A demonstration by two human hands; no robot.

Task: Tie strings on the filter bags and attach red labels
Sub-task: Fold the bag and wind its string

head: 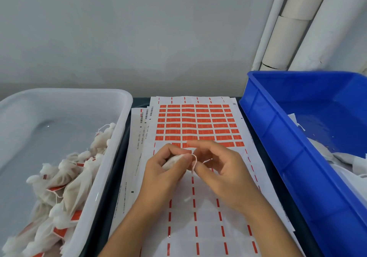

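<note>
My left hand (158,169) grips a small white filter bag (172,162) above the label sheet. A thin white string (195,160) loops out from the bag's neck, and my right hand (222,169) pinches it between thumb and fingers just right of the bag. Under both hands lies a sheet of red labels (198,123); its near rows are peeled bare and only red dashes show there. The bag is mostly hidden inside my left fingers.
A clear plastic tub (123,117) on the left holds several tied bags with red labels (59,193). A blue bin (278,137) on the right holds white filter bags (347,157). More sheets lie under the top one. White pipes (288,28) stand behind.
</note>
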